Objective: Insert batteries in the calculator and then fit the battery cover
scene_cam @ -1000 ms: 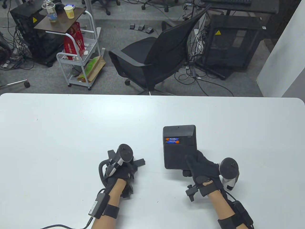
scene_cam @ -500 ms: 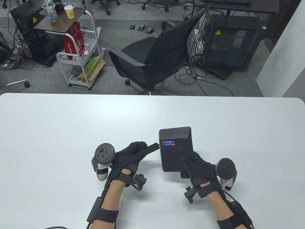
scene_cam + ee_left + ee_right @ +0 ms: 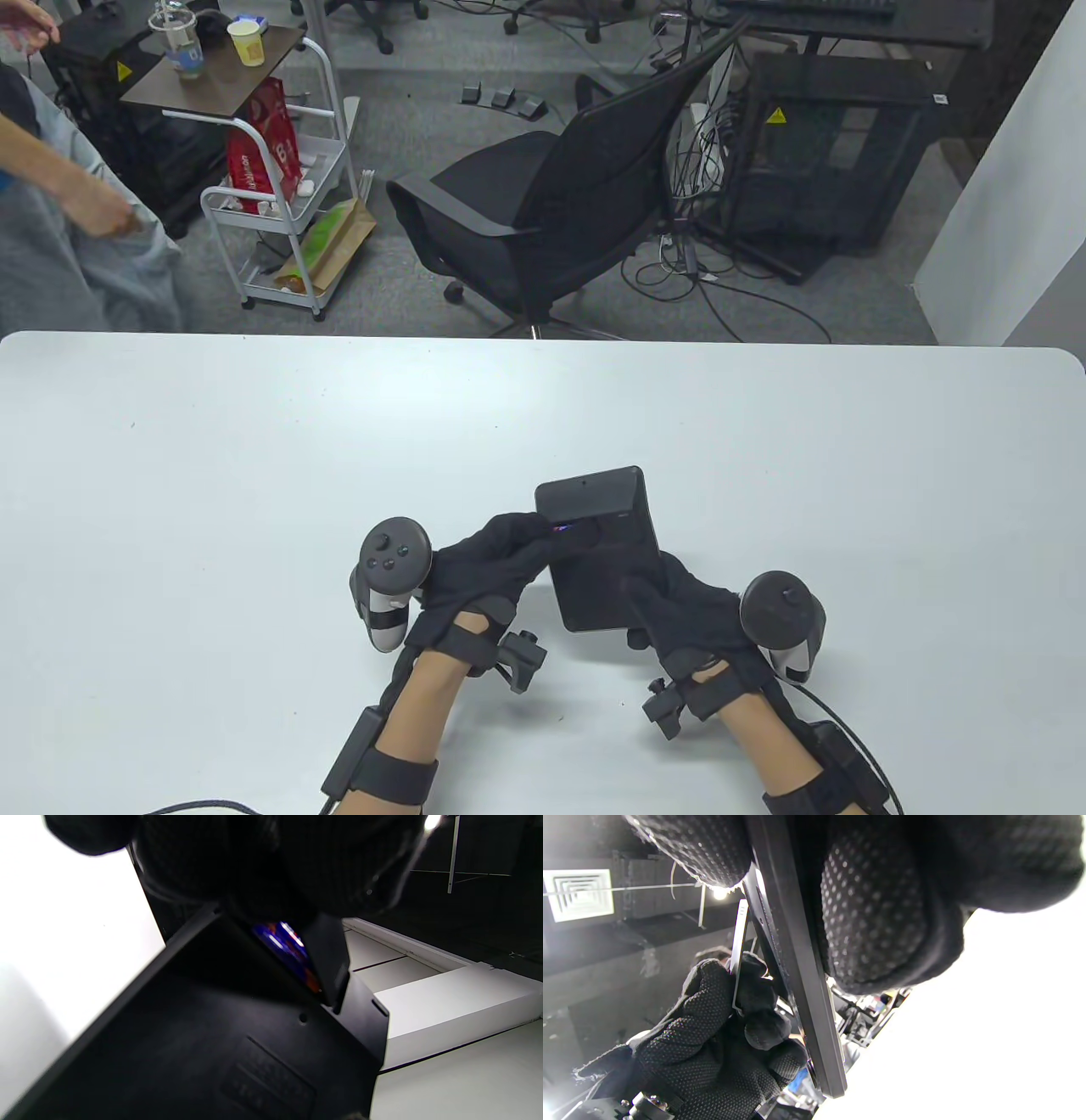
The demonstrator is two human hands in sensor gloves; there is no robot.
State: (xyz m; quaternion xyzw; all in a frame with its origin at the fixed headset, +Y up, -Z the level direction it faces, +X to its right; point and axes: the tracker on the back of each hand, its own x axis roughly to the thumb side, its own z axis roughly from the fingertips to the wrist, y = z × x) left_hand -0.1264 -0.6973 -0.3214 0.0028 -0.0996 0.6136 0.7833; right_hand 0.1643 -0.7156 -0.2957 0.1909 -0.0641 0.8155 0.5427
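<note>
The black calculator point(image 3: 598, 543) is held back side up, low over the white table. My right hand point(image 3: 653, 594) grips its near right corner, thumb on top. My left hand point(image 3: 534, 535) pinches the black battery cover point(image 3: 585, 531) and holds it tilted over the battery bay. Only a sliver of the blue-and-orange batteries point(image 3: 560, 528) shows under it. In the left wrist view the cover point(image 3: 326, 955) stands at an angle over the batteries point(image 3: 284, 946) in the calculator's back point(image 3: 212, 1052). In the right wrist view my fingers point(image 3: 874, 921) clamp the calculator's edge point(image 3: 797, 984).
The white table point(image 3: 254, 467) stretches to the left and behind the hands. A black office chair point(image 3: 551, 204) stands beyond its far edge. A person point(image 3: 68, 212) stands at the far left by a white cart point(image 3: 280, 195).
My left hand has carried the battery cover from the table to the calculator, where it now hides most of the batteries. My right hand moved the calculator left and nearer. A person has appeared far left.
</note>
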